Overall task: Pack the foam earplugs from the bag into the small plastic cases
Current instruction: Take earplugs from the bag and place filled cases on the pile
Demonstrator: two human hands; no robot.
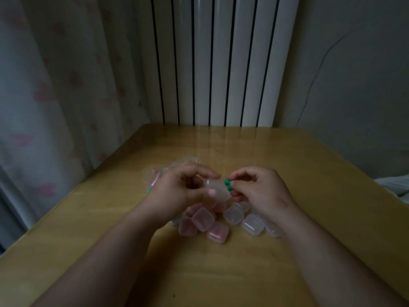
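We see two green earplugs point(228, 185) pinched side by side between the thumb and curled fingers of the right hand point(259, 191). Their free ends point left toward the clear case point(215, 189), which the left hand point(184, 191) grips between curled fingers and thumb. Plugs and case are just beside each other, nearly touching. We judge the coming move a short push leftward into the case, though through the blur we cannot tell whether its lid stands open. Below the hands, pink cases point(203, 219) and clear cases point(233, 215) lie heaped on the wooden table point(309, 173). The bag point(158, 173) sits behind the left hand, not in the way.
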